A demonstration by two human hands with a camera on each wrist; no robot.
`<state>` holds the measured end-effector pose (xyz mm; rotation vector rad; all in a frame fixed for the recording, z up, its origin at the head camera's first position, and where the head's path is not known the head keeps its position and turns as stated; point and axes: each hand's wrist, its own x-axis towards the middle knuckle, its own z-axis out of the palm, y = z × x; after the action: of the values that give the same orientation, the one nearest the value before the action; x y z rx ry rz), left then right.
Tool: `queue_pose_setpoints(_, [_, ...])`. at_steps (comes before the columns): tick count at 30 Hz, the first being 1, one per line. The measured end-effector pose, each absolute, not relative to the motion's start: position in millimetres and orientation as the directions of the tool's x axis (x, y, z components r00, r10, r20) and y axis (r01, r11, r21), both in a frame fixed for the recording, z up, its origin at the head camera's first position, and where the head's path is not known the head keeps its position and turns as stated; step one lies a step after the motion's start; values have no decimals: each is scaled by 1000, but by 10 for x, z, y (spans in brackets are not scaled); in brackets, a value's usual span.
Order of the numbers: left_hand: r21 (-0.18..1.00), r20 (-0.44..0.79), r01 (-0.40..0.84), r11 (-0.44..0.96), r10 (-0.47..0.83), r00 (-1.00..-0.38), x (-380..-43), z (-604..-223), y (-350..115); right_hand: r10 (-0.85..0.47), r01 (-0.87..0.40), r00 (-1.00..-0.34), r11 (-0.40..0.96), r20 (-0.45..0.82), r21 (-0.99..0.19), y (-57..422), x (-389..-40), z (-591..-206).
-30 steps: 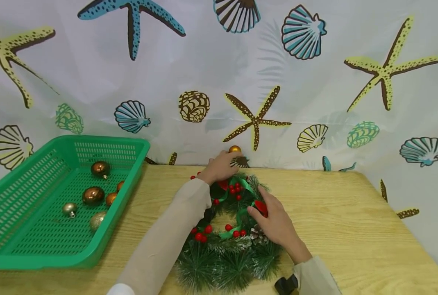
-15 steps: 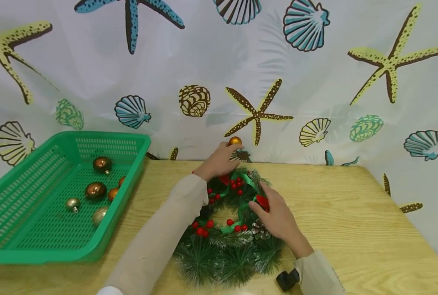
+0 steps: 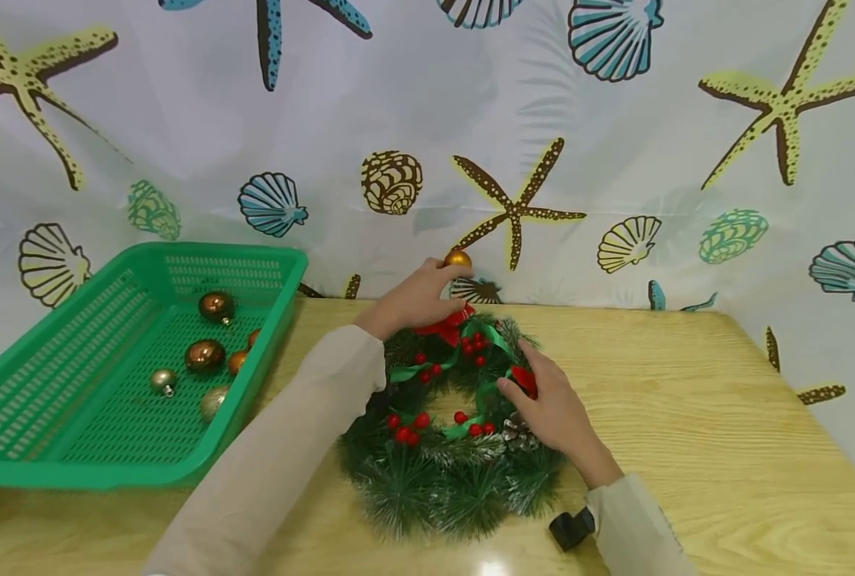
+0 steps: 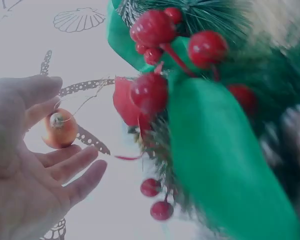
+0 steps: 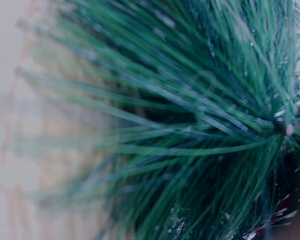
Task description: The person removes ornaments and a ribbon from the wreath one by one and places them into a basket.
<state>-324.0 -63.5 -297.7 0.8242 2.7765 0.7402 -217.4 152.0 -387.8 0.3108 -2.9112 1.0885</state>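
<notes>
My left hand [image 3: 416, 296] holds an orange-gold Christmas bauble [image 3: 458, 260] above the far side of a green wreath [image 3: 463, 484]. In the left wrist view the bauble [image 4: 60, 132] rests among the fingers, its cap and a thin thread showing. The wreath lies on the table with red berries [image 3: 407, 432], green ribbon [image 3: 499, 340], a red bow [image 3: 445, 326] and a pine cone. My right hand [image 3: 553, 404] grips the wreath's right side, thumb toward the inside by a red petal [image 3: 524, 379]. Green needles [image 5: 190, 130] fill the right wrist view.
A green plastic basket [image 3: 110, 476] stands on the left, with several brown, orange and gold baubles [image 3: 205, 356] inside. The wooden table [image 3: 686, 416] ends at a white cloth [image 3: 312, 80] printed with shells and starfish.
The left hand with the bauble has drawn up and back from the wreath, uncovering the red bow. The right hand keeps its place on the wreath. The head view has tilted slightly down.
</notes>
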Motion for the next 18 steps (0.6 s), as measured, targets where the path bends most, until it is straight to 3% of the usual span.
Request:
queue_pose_setpoints(12, [404,-109,498,768,580,-807,-2995,-3013,-807,-181,-186,-981,739,75,-648,1512,-2162,-3860])
queue_pose_setpoints(18, [430,-97,505,748,595,-798,-2866,-3021,-896,-178,-184,-981,732,77,-656,1506,-2162,-3860])
